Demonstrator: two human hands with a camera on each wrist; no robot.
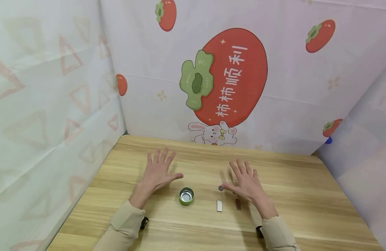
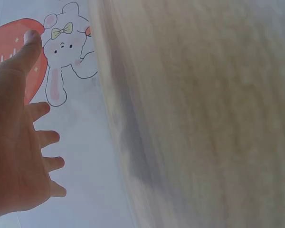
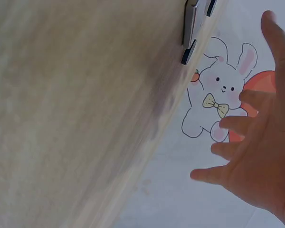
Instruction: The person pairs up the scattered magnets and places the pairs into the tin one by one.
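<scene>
My left hand (image 1: 158, 172) hovers above the table with its fingers spread, holding nothing. Just right of its thumb stands a small round green tin (image 1: 186, 198), its top uncovered and its silvery inside showing. My right hand (image 1: 247, 182), also spread and free of any object, is held over the right side. Near its thumb tip lies a dark grey disc (image 1: 221, 188); a second dark piece (image 1: 234, 192) is mostly hidden under that hand. Closer to me lie a shiny silver rectangular bar (image 1: 219, 205) and a dark brownish one (image 1: 238, 204). The right wrist view catches a metallic bar (image 3: 191, 23) edge-on.
A wood-grain table (image 1: 180, 230) carries everything. Printed cloth (image 1: 143, 115) with persimmons and a rabbit rises behind its far edge, and more cloth walls stand left and right. A small blue object (image 1: 329, 140) shows at the back right corner.
</scene>
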